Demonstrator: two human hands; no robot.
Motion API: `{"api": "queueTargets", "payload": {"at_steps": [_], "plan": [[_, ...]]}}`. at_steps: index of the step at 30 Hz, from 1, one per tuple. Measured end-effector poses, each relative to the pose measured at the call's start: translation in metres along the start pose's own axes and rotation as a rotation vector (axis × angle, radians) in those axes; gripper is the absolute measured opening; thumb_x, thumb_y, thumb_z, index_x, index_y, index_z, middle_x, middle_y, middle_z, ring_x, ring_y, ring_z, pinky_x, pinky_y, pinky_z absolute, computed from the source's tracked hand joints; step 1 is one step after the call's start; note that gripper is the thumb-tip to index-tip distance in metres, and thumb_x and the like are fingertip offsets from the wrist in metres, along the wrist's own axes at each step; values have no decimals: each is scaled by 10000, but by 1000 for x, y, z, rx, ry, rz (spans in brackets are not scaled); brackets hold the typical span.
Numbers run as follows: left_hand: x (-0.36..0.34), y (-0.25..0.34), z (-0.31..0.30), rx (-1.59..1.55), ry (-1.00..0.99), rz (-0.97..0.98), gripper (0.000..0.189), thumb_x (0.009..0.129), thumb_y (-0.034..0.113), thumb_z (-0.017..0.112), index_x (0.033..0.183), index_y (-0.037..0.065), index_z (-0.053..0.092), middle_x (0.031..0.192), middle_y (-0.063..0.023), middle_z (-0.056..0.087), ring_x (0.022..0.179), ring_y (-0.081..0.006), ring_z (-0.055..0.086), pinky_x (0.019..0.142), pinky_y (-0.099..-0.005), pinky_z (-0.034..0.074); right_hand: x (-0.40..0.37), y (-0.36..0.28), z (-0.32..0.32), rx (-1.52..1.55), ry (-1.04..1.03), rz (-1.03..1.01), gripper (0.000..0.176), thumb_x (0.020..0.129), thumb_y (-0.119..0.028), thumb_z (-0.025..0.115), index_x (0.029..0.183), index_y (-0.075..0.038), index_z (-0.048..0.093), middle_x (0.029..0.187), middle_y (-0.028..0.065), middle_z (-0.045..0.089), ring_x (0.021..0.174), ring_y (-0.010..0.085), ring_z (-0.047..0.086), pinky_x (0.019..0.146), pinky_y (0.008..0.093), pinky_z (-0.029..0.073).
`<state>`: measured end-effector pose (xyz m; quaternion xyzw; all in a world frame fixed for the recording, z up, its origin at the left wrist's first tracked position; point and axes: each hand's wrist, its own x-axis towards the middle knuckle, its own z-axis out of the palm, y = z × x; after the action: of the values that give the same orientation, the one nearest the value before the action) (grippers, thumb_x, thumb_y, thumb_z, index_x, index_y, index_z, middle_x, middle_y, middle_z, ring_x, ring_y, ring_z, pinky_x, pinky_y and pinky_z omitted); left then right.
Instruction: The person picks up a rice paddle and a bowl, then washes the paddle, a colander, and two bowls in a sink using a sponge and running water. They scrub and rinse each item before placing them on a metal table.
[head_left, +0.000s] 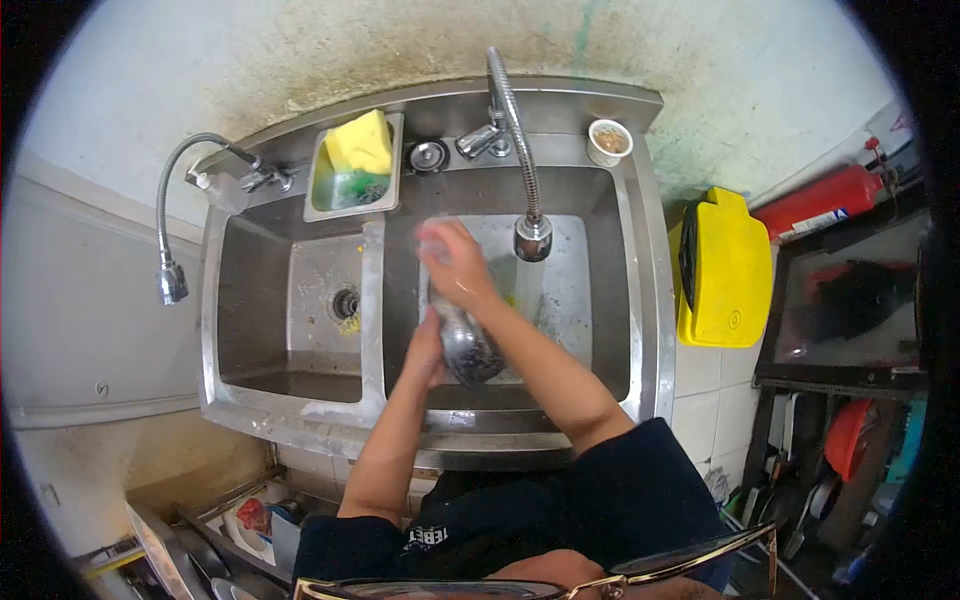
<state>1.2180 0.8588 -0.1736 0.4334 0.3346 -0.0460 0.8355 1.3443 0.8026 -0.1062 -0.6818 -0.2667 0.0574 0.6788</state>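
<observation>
Currently: the double steel sink fills the view, and both hands work over its right basin, just left of the hanging spray faucet. The right hand is farther from the body, toward the back of the basin; the left hand sits nearer the front rim. Between them is a dark utensil, rounded and speckled, held above the basin floor rather than resting on it. Its long axis runs from the right hand down and slightly rightward toward the body, so the far end meets the right hand and the near bulge lies against the left palm. The left fingers curl round the utensil's left side, gripping it; this hand is the nearer to its bulk. The right fingers are blurred, so I cannot tell whether they are spread or pressed together; contact with the upper end is likely but unconfirmed. The kind of utensil cannot be made out.
</observation>
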Motion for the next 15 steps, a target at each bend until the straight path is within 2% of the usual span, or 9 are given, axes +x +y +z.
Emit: {"api": "queueTargets", "payload": {"at_steps": [2, 4, 5, 7, 8, 10, 11, 12, 15], "plan": [[-14, 22, 4, 18, 29, -19, 509, 941, 437, 312, 1108, -5, 500, 974, -99, 603, 877, -172, 590, 761, -316, 471, -40, 65, -48, -20, -116, 367, 202, 774, -12, 577, 974, 1, 557, 927, 80, 591, 866, 197, 600, 782, 290, 490], [-10, 25, 8, 61, -14, -33, 498, 940, 433, 324, 1091, -3, 512, 964, -90, 607, 860, -163, 591, 749, -308, 472, -56, 86, -100, 160, -141, 932, 231, 777, 4, 558, 1008, 9, 559, 944, 117, 608, 883, 214, 611, 759, 285, 504], [-6, 25, 12, 104, -60, -33, 487, 939, 428, 337, 1074, -1, 523, 954, -81, 612, 843, -154, 591, 736, -301, 473, -59, 82, -107, 162, -136, 940, 231, 777, 4, 558, 1008, 9, 559, 944, 117, 608, 883, 214, 611, 759, 285, 504], [8, 16, 29, 182, -92, -77, 460, 933, 413, 370, 1061, 0, 531, 933, -69, 614, 803, -142, 586, 705, -291, 468, -57, 59, -122, 473, -524, 860, 237, 817, -20, 504, 1046, 23, 548, 998, 159, 602, 893, 220, 615, 748, 282, 511], [16, 11, 39, 258, -122, -110, 435, 928, 397, 404, 1048, 2, 539, 913, -56, 616, 764, -130, 580, 673, -281, 464, -52, 50, -127, 472, -522, 860, 237, 817, -20, 504, 1046, 23, 548, 998, 159, 602, 893, 220, 615, 748, 282, 511], [31, 2, 55, 362, -156, -115, 396, 917, 362, 443, 1056, 3, 536, 914, -56, 614, 766, -130, 575, 671, -276, 459, -37, 40, -133, 522, -329, 871, 265, 864, -54, 431, 1102, 15, 526, 1032, 149, 597, 890, 216, 616, 751, 274, 504], [38, 0, 62, 468, -191, -116, 362, 906, 326, 482, 1065, 5, 533, 914, -55, 612, 767, -129, 569, 668, -271, 455, -30, 41, -140, 235, -299, 709, 291, 886, -107, 414, 1144, -6, 505, 1070, 126, 586, 920, 204, 609, 759, 283, 495], [46, -2, 69, 472, -196, -114, 362, 906, 326, 482, 1065, 5, 533, 914, -55, 612, 767, -129, 569, 668, -271, 455, -23, 36, -144, 235, -293, 705, 291, 886, -107, 414, 1144, -6, 505, 1070, 126, 586, 920, 204, 609, 759, 283, 495], [67, -12, 87, 607, -308, -144, 346, 876, 279, 544, 1081, 0, 529, 920, -54, 599, 786, -131, 546, 719, -269, 441, -4, -5, -144, 623, -28, 483, 277, 876, -136, 474, 1132, -45, 527, 990, 64, 602, 872, 148, 592, 753, 274, 472]]}}
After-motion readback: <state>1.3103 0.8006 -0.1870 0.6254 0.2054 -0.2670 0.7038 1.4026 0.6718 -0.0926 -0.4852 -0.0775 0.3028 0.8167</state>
